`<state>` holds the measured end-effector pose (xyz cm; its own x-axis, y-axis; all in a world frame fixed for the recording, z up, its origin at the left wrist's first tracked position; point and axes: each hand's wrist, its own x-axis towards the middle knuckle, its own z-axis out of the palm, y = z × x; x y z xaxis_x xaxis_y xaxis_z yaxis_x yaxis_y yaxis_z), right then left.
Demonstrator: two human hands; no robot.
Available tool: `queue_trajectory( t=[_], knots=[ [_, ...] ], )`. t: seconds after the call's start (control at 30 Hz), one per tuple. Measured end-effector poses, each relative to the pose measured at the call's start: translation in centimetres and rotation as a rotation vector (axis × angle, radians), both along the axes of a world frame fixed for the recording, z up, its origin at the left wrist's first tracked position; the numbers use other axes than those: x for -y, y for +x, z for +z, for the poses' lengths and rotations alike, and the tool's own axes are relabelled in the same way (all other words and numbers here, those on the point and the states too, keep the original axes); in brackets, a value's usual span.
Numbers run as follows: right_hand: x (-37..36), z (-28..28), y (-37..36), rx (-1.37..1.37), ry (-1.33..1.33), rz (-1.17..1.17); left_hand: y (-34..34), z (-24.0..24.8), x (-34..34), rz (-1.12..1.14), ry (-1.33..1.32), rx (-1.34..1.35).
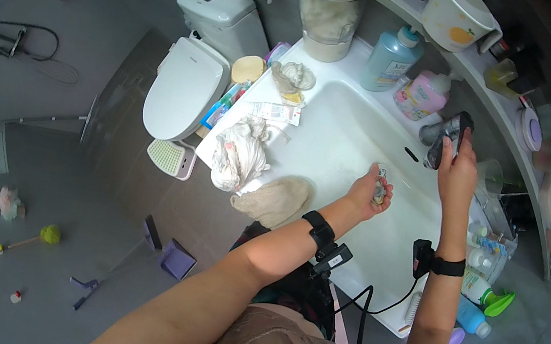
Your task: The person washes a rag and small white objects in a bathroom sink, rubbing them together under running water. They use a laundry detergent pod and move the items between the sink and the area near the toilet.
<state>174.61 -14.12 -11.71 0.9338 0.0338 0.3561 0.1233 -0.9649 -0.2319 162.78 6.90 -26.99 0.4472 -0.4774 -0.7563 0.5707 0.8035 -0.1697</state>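
Over the white sink basin (370,126), my left hand (365,193) is closed around a small, shiny, greyish and yellowish object (380,189) whose kind I cannot make out. My right hand (459,170) is at the back right rim, its fingers gripping the dark tap (452,132). Part of the tap is hidden behind those fingers. No running water shows. On the counter to the left lies a bunched white cloth (242,152), and a beige cloth (278,200) drapes over the front edge. A dark band with a small device is strapped on each forearm.
Behind the basin stand a blue pump bottle (389,60), a pink pump bottle (423,95) and a lidded bin (325,16). A curved shelf holds a cup (456,16). Bottles crowd the right side. A toilet (187,90) and step stool (171,157) are left. A cable hangs near my waist.
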Motion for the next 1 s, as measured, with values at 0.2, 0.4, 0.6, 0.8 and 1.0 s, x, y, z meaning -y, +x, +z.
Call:
queue_trajectory(
  t=[0.2,0.4,0.6,0.8,1.0],
  knots=[
    [-10.0,5.5,-6.5,-0.099,-0.102,0.009,-8.4,1.1,-14.2,0.259,-0.07,-0.048],
    [-30.7,8.6,-11.1,0.108,-0.075,0.196,-10.5,3.7,-30.8,0.414,-0.152,0.133],
    [-57.4,-3.5,-6.3,-0.229,0.226,0.539,-12.3,-0.1,-45.7,0.357,0.023,0.225],
    [-76.6,-9.9,-1.8,-0.306,-0.052,0.447,-14.5,-1.6,-56.9,0.255,-0.022,0.18],
    [-77.7,-12.9,-0.3,-0.359,0.56,0.49,-13.6,-3.0,-64.7,0.308,-0.083,0.191]
  ],
)
